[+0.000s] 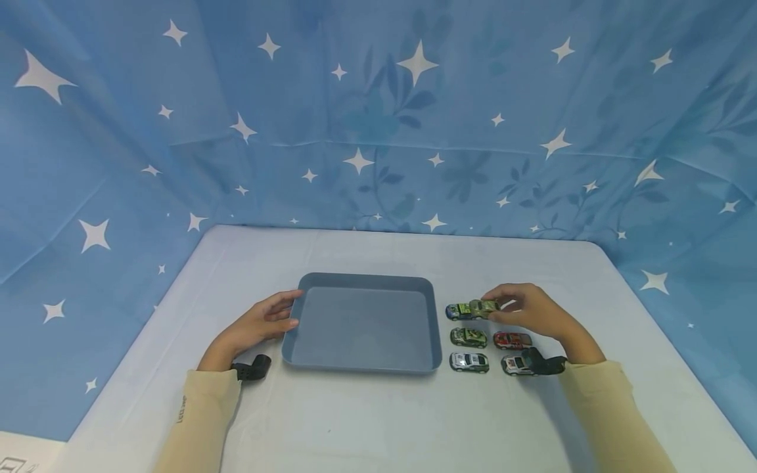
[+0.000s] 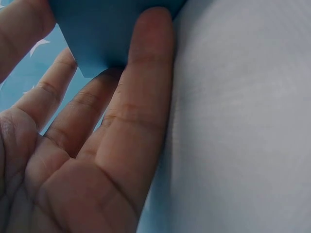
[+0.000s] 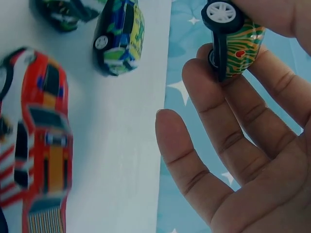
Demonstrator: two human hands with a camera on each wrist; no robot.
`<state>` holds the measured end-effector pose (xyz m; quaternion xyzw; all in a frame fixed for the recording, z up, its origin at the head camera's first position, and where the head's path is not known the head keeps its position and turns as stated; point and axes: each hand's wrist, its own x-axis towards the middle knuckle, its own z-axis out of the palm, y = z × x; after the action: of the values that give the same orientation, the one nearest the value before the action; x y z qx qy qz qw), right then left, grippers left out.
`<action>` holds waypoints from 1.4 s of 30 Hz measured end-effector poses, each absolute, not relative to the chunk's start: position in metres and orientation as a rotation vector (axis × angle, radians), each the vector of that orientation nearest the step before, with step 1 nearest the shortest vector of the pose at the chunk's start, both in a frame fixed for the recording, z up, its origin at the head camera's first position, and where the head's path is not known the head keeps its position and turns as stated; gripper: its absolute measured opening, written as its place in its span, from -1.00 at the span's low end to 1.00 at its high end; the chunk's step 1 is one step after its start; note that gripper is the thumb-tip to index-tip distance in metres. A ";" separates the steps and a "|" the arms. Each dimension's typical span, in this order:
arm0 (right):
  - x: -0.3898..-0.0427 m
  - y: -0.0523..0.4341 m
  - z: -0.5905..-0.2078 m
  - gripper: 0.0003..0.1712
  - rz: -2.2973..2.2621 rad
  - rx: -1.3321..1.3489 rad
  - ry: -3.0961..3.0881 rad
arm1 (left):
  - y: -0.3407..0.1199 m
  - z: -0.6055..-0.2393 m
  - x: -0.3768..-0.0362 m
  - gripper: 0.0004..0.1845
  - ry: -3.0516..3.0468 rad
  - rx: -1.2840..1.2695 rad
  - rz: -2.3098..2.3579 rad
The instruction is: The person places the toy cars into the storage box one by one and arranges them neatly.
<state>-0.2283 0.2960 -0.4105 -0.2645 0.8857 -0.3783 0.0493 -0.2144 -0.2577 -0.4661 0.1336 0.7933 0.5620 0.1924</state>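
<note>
Green-striped, a toy car [image 1: 483, 309] is pinched in the right hand [image 1: 529, 310], between the tray [image 1: 363, 328] and the right edge of the tabletop [image 1: 343, 420]; a low sweep could knock the blue-green car [image 1: 457, 312]. The left hand [image 1: 255, 322], fingers extended, touches the tray.

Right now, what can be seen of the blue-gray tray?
The blue-gray tray is rectangular, with rounded corners and a low raised rim; it looks like smooth plastic. It lies flat, open side up, on the white tabletop, left of the toy cars. The person's left hand touches its left side.
</note>
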 end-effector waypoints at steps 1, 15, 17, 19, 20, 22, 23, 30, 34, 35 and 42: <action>-0.228 0.294 -0.411 -0.69 -1.154 -0.811 2.697 | -0.258 -0.466 -0.214 -0.19 2.231 0.376 1.577; -0.229 0.271 -0.410 -0.69 -1.217 -0.903 2.679 | -0.258 -0.467 -0.215 -0.20 2.226 0.380 1.579; -0.229 0.268 -0.410 -0.69 -1.240 -0.932 2.669 | -0.258 -0.467 -0.215 -0.20 2.221 0.379 1.581; -0.230 0.264 -0.411 -0.68 -1.270 -0.962 2.654 | -0.259 -0.468 -0.216 -0.20 2.224 0.386 1.581; -0.231 0.263 -0.411 -0.68 -1.284 -0.971 2.648 | -0.258 -0.468 -0.216 -0.19 2.224 0.394 1.580; -0.232 0.260 -0.412 -0.68 -1.307 -0.974 2.637 | -0.258 -0.467 -0.216 -0.19 2.222 0.398 1.581; -0.232 0.259 -0.413 -0.68 -1.314 -0.978 2.635 | -0.258 -0.467 -0.216 -0.19 2.220 0.397 1.583; -0.232 0.247 -0.414 -0.66 -1.350 -0.933 2.616 | -0.258 -0.467 -0.215 -0.19 2.214 0.393 1.588; -0.233 0.239 -0.416 -0.65 -1.369 -0.951 2.619 | -0.259 -0.467 -0.215 -0.20 2.215 0.380 1.594; -0.233 0.237 -0.416 -0.66 -1.369 -0.955 2.621 | -0.259 -0.467 -0.215 -0.20 2.213 0.375 1.596; -0.235 0.222 -0.418 -0.67 -1.365 -0.927 2.612 | -0.259 -0.469 -0.217 -0.19 2.207 0.379 1.592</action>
<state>-0.2349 0.2222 -0.4179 -0.3001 0.8452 -0.4415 0.0258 -0.2166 -0.2594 -0.4695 0.1354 0.7878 0.5681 0.1956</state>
